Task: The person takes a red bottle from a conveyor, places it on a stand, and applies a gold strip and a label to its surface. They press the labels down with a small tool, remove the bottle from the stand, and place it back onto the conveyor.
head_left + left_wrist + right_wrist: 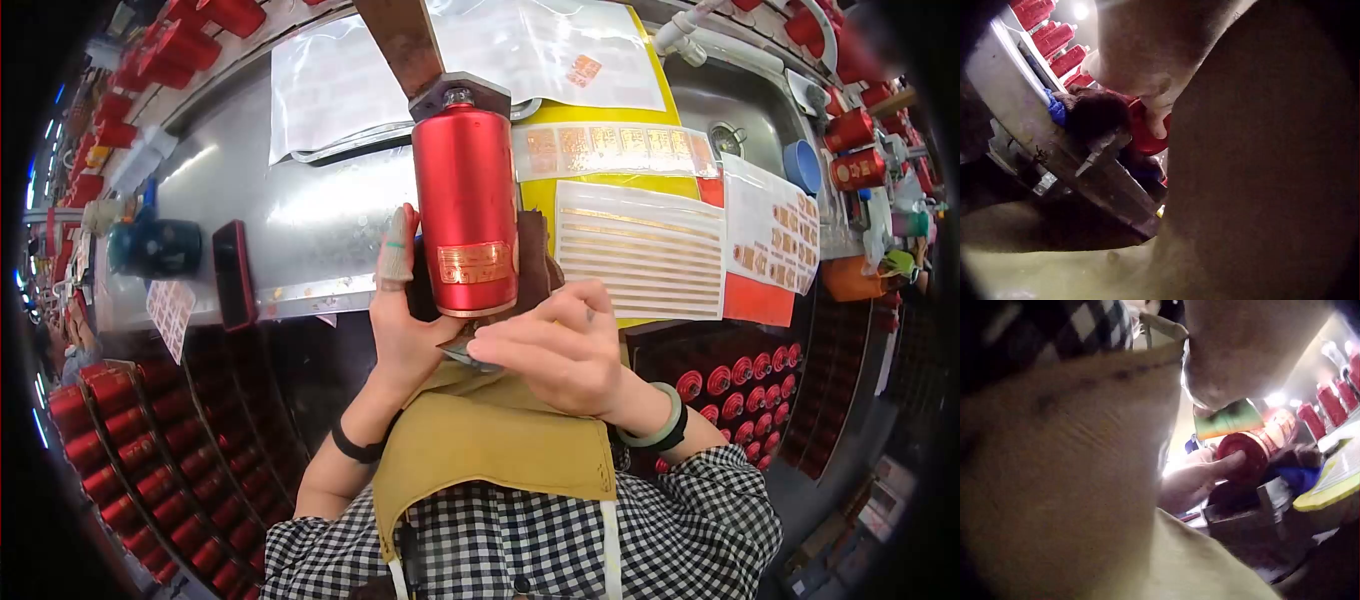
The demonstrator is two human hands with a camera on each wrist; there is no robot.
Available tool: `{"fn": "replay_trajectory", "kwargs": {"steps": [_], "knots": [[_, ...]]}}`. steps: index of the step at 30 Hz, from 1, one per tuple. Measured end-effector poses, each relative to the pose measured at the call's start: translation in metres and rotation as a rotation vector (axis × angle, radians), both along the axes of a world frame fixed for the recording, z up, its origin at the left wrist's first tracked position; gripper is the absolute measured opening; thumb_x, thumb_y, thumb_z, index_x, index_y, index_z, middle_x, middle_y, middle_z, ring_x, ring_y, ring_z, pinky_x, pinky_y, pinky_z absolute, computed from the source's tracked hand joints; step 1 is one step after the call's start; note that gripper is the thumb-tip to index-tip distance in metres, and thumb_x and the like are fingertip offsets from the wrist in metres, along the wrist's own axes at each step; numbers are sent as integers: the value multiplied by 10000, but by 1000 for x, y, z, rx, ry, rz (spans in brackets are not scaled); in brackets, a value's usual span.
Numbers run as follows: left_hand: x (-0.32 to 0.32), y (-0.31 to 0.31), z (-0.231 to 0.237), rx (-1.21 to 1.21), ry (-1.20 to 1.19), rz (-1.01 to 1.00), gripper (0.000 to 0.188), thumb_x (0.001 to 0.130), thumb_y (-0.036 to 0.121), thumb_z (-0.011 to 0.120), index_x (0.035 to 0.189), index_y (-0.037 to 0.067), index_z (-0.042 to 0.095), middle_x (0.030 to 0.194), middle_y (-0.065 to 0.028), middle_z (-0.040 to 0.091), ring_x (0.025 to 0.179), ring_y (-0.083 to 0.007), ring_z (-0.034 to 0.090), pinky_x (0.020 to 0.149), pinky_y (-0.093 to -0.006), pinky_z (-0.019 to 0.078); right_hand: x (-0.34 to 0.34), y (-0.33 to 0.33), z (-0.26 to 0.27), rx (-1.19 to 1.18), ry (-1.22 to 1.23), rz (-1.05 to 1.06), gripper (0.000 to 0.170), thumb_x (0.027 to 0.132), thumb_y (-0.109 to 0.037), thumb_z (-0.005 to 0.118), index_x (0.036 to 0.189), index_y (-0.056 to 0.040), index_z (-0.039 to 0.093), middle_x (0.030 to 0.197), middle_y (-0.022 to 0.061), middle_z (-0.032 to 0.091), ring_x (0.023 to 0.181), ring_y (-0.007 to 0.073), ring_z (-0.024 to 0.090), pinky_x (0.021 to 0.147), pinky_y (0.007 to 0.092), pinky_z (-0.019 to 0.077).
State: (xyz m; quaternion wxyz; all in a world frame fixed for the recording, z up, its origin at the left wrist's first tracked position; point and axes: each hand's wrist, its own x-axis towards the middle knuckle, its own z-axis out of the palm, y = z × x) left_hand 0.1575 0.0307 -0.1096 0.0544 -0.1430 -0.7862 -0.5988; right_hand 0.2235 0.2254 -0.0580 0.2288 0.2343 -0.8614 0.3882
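A glossy red bottle (pixel 465 190) lies in a dark cradle, its neck pointing away from me against a bracket (pixel 458 92). Near its base a gold label (pixel 475 263) sits on the upper side. My left hand (pixel 402 325) holds the bottle from the left, fingers along its side and thumb at the base; one finger wears a pale cover. In the right wrist view that thumb lies against the round red base (pixel 1241 456). Just below the base, my right hand (pixel 560 350) pinches a thin flat green piece (pixel 1232 420) with an orange edge.
Right of the bottle lie a gold sticker strip (pixel 615 150), a gold-striped sheet (pixel 640 250) and a sticker sheet (pixel 765 225). A phone (pixel 233 275) and a dark green cup (pixel 160 248) stand at the left. Racks of red bottles (pixel 140 430) flank the bench. A sink (pixel 735 105) is at back right.
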Motion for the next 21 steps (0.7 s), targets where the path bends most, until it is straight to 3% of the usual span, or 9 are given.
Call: {"fn": "replay_trajectory", "kwargs": {"steps": [3,7,11,13,15,18,19,20,21], "knots": [[-3,-10,-2,-333,144,-117,889,751,143,903,1521,-30,494,1466,-212,610,1318,-383,617,1256,-507,304,-21,8,-4,6,83,-301,344,710,24,741,1008,-133,811,989,-26,780,838,157,633,802,317,422],[0,-8,10,-414,292,-40,967,727,207,937,1533,-54,471,1442,-214,629,1294,-381,633,1242,-523,325,-3,-1,2,76,44,11,298,741,-27,738,1015,-119,810,990,-11,780,844,154,646,806,319,417],[2,-3,17,-414,341,-22,994,704,206,955,1531,-63,473,1447,-238,616,1300,-364,629,1229,-509,347,-18,7,0,33,34,-191,321,733,-48,738,1033,-131,817,958,-15,781,826,154,638,797,320,427],[3,-2,17,-438,308,-26,1043,705,194,962,1566,-47,425,1517,-243,550,1321,-359,616,1211,-473,377,-10,3,2,-27,18,-25,231,777,-24,736,985,-106,797,903,2,771,821,186,637,747,329,465],[4,4,25,-184,38,-60,1087,722,185,958,1604,-27,361,1592,-224,469,1384,-352,562,1194,-439,398,-9,10,3,-162,-115,63,210,858,5,708,1050,-74,741,970,53,751,848,191,632,764,324,481],[-1,1,16,-284,107,-83,1129,724,221,966,1615,-34,323,1616,-207,443,1422,-346,524,1211,-449,367,-18,45,21,-511,-657,-134,322,982,16,586,1296,-22,526,1052,54,602,978,150,592,889,298,486],[-1,0,15,-304,131,-95,1119,725,231,966,1609,-39,335,1605,-208,458,1431,-349,516,1225,-460,344,-24,66,23,-371,-796,-293,368,982,-7,606,1330,-20,488,1011,17,572,966,125,568,907,276,470],[0,-1,22,-401,199,-97,1091,720,260,965,1589,-34,375,1586,-211,485,1431,-358,518,1251,-507,289,-37,82,16,-149,-388,-346,328,981,-41,643,1285,-25,523,960,2,549,908,89,541,837,278,474],[2,-2,23,-392,199,-99,1091,720,260,965,1589,-34,375,1586,-211,485,1431,-358,518,1251,-507,289,-50,107,10,-42,-366,-434,293,972,-61,672,1244,-42,566,936,16,558,887,117,566,808,305,483]]}}
